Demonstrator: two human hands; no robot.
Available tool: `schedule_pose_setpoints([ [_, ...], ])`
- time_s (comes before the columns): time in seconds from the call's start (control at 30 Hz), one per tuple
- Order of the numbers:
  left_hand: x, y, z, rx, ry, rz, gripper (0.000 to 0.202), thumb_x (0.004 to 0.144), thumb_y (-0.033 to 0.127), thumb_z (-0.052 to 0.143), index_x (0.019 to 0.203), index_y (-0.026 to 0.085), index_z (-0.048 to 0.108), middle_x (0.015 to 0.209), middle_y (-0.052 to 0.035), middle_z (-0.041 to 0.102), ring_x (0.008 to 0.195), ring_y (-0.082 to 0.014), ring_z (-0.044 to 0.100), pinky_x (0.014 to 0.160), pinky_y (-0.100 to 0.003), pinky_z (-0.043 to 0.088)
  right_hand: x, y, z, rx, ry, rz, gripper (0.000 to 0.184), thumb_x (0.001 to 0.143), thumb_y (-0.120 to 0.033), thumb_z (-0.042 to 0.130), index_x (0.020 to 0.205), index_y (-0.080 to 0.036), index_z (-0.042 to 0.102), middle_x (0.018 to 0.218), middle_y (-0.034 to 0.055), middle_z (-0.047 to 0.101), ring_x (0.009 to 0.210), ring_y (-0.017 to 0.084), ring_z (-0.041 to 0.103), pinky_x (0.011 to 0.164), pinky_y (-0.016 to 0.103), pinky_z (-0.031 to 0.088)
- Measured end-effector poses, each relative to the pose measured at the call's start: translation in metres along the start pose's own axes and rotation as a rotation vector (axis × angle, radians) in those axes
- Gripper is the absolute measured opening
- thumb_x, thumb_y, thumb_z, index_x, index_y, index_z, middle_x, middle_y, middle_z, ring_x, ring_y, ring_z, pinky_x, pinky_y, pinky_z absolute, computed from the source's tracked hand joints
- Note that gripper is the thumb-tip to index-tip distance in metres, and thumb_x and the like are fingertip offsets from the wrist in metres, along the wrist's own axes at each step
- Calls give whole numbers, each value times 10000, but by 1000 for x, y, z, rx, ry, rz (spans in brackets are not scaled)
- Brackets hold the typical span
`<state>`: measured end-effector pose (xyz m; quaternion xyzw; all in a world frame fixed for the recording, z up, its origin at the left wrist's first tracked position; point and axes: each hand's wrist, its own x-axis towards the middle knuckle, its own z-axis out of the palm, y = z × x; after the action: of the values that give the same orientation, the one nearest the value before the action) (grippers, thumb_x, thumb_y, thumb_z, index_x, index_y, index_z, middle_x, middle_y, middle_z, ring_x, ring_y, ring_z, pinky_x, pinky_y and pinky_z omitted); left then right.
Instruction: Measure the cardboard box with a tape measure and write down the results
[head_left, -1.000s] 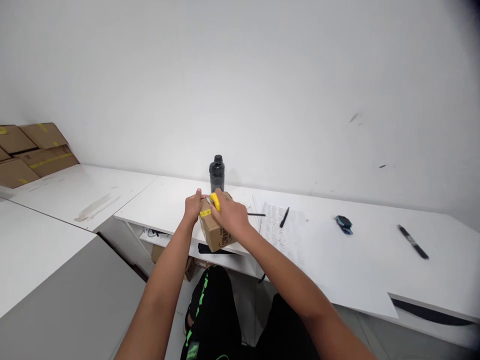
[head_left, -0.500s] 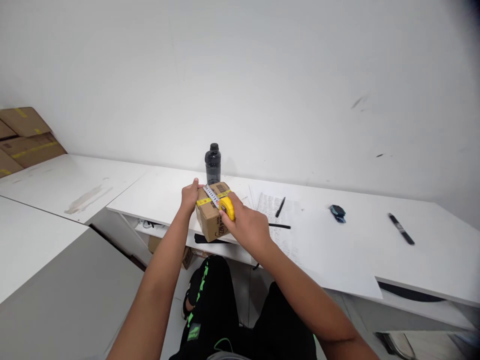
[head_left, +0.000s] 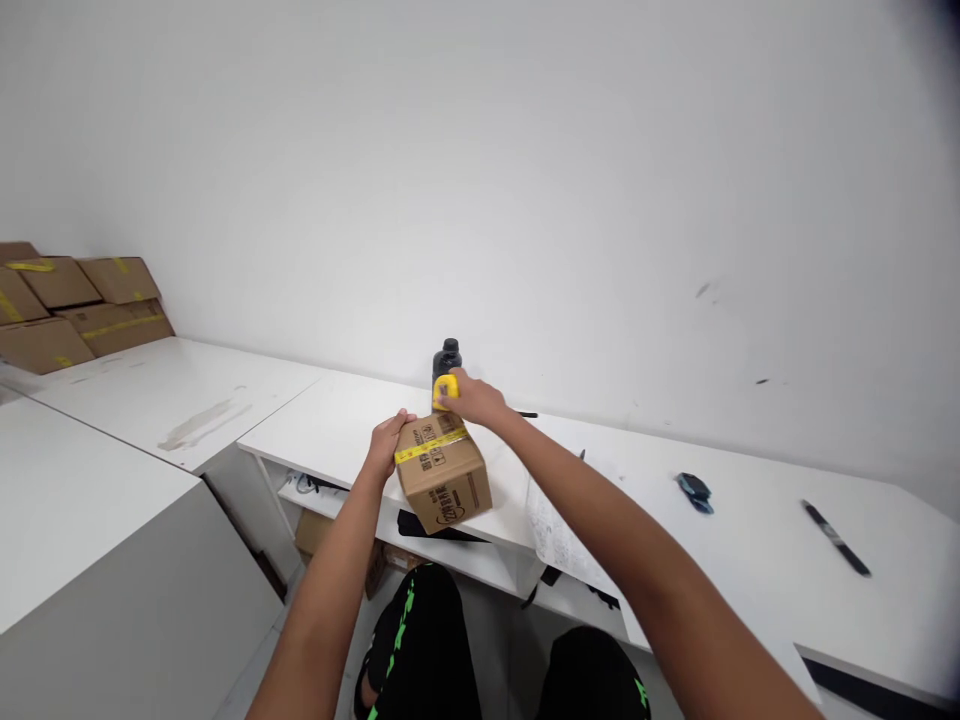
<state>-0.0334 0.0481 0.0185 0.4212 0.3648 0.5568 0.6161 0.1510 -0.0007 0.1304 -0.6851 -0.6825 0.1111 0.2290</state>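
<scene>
Directions are taken from the box in hand, twelve o'clock being toward the wall. The plain white wall (head_left: 480,190) closes the far side. The white, smooth desk (head_left: 337,410) runs along it; its near edge slopes from nine toward four o'clock, partly hidden by the box. The surface extends to ten o'clock, marked by a brown smear, as far as stacked cartons (head_left: 124,325) bound with yellow tape. An open shelf lies under the near edge, with the person's knees at six o'clock.

A written paper (head_left: 562,525) lies at four o'clock, the right forearm crossing above it. The brown cardboard box (head_left: 442,470), block-shaped, printed and banded in yellow, is at the desk's near edge. The left hand (head_left: 386,447) is against its ten o'clock side, digits at the far corner; grip partly concealed, so whether it pinches cannot be told. The right hand (head_left: 478,398), at one o'clock, grips a rounded yellow tape measure (head_left: 445,391) between thumb and fingers, in front of an upright dark bottle (head_left: 448,358) at twelve. Toward three o'clock lie a black marker (head_left: 836,538) and a smaller blue-black item (head_left: 695,493).
</scene>
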Motion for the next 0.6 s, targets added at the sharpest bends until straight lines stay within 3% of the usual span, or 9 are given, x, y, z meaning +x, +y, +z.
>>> schedule_pose_setpoints([
  [0.1,-20,-6,-42,43,131,71,498,649,602,690,821,137,647,732,-43,669,642,-166,594,659,-313,471,-10,15,0,447,6,-33,602,788,-508,609,1259,-200,394,997,84,661,805,223,639,604,301,481],
  [0.17,-31,-17,-64,247,235,131,468,731,621,585,756,155,630,695,-34,653,649,-172,577,655,-309,454,-22,20,17,684,15,-103,559,772,-514,621,1185,-189,428,975,72,649,747,188,624,580,288,491],
  [0.23,-37,-33,-70,424,329,153,389,772,538,558,618,182,582,623,-20,620,698,-192,577,705,-320,450,-35,22,40,754,27,-133,479,794,-530,584,1114,-194,462,910,45,643,677,161,600,598,295,496],
  [0.33,-39,-51,-57,441,420,140,261,766,404,579,616,191,590,687,-45,657,845,-239,602,814,-361,448,-49,22,67,588,21,-156,458,818,-536,554,1144,-226,469,929,28,657,755,186,616,676,322,491],
  [0.43,-50,-57,-39,413,485,134,265,822,383,511,897,174,655,1042,-105,688,1058,-247,587,901,-358,443,-59,23,71,312,38,-218,469,823,-497,576,1215,-269,458,1006,19,669,884,220,620,769,346,461],
  [0.5,-71,-57,-30,347,432,112,396,874,447,441,1095,178,627,1223,-115,631,1139,-236,568,911,-341,459,-62,24,67,217,34,-236,480,841,-488,558,1257,-276,447,1042,24,670,909,232,619,791,357,451],
  [0.6,-108,-53,-20,165,211,59,550,871,574,448,1287,229,552,1372,-84,542,1235,-240,521,960,-325,452,-62,23,62,250,17,-247,568,843,-481,564,1351,-288,395,1147,33,645,964,231,615,829,365,455],
])
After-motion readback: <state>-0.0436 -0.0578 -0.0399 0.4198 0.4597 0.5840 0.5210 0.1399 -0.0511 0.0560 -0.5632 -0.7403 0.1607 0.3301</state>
